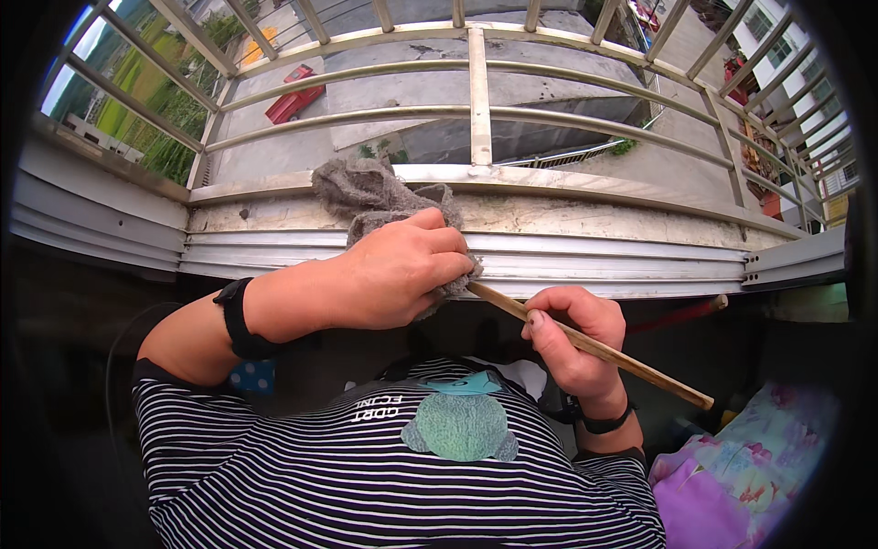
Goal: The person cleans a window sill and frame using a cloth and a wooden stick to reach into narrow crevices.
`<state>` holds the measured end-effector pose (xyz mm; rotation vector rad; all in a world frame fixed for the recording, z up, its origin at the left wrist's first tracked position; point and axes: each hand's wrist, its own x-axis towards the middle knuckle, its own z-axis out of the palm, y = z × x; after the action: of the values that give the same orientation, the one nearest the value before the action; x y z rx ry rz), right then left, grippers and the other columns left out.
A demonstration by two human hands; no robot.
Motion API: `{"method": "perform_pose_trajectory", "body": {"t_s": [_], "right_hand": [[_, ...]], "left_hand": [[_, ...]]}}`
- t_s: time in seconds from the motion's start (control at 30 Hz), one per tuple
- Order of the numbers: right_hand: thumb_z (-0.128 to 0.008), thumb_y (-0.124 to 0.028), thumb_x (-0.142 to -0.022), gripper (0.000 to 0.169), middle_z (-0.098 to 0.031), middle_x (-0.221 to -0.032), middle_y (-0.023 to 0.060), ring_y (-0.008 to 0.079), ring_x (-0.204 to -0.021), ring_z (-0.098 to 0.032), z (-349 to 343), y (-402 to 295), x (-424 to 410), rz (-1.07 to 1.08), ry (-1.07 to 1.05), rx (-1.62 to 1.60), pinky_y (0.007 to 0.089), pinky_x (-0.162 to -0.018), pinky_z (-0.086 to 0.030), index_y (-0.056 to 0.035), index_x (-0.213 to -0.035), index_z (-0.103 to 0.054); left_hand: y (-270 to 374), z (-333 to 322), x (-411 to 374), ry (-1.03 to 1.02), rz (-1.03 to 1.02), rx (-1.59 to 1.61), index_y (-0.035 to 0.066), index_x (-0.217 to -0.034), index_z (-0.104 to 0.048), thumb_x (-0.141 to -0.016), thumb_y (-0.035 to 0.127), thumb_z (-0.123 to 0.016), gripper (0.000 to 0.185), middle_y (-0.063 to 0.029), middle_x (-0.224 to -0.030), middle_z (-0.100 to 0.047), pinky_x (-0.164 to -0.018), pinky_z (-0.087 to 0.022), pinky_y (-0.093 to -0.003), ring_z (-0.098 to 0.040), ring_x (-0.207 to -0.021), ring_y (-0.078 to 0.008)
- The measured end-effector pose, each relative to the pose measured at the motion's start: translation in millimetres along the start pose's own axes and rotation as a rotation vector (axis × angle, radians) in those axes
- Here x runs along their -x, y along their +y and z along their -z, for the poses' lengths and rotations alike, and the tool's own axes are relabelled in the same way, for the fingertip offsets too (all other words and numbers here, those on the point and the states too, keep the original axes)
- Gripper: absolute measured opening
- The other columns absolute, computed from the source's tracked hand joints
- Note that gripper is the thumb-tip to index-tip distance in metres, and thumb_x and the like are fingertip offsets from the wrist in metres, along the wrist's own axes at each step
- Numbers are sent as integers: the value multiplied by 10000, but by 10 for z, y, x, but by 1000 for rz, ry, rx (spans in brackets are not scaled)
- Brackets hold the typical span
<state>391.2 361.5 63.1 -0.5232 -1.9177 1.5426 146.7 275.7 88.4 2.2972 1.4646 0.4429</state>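
My left hand [405, 271] grips a grey terry rag [370, 189] above the white metal window track [603, 264]. Part of the cloth spreads over the sill [603, 213] behind the track, and one end hangs below the fingers. In my right hand [579, 336] is a thin wooden stick [617, 357], pinched between thumb and fingers. Its far end meets the bunched rag under my left fingers, and the tip is hidden there. The near end slants down to the right, free in the air.
Beyond the sill stands a metal railing [480, 96], with a red vehicle [295, 94] on the concrete yard below. A red-handled pole [675, 312] leans under the track at right. Flowered fabric [775, 425] lies at lower right.
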Motion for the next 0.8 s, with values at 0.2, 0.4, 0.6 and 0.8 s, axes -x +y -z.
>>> {"method": "perform_pose_trajectory", "body": {"t_s": [0.2, 0.4, 0.6, 0.8], "right_hand": [[-635, 14, -814, 48, -623, -639, 90, 145, -517, -585, -100, 40, -146, 7, -81, 81, 279, -490, -452, 11, -861, -629], [-600, 30, -826, 21, -589, -602, 70, 122, -497, -545, -126, -19, -269, -86, -148, 68, 270, -473, -420, 14, -828, -587], [-587, 19, -856, 28, -604, -617, 52, 90, -522, -535, -430, -54, -274, -208, -107, 0, 259, -484, -420, 22, -830, -579], [-579, 17, -862, 30, -588, -616, 48, 89, -527, -530, -902, -61, -331, -233, -94, -38, 262, -486, -420, 16, -833, -571]], "left_hand": [[50, -35, -90, -48, 104, -52, 49, -944, -597, -637, -10, -690, 326, -89, -971, -573, -770, -491, -396, -531, -900, -313], [82, -16, -149, -88, 130, -68, 65, -872, -553, -766, 55, -609, 120, -91, -936, -546, -727, -513, -399, -525, -903, -313], [-35, 42, 96, -87, 118, -77, 67, -883, -550, -797, 63, -584, 93, -79, -943, -553, -734, -523, -392, -528, -917, -308], [-204, 145, 547, -71, 119, -61, 69, -874, -544, -778, 50, -604, 115, -78, -918, -541, -722, -500, -395, -513, -898, -308]]}}
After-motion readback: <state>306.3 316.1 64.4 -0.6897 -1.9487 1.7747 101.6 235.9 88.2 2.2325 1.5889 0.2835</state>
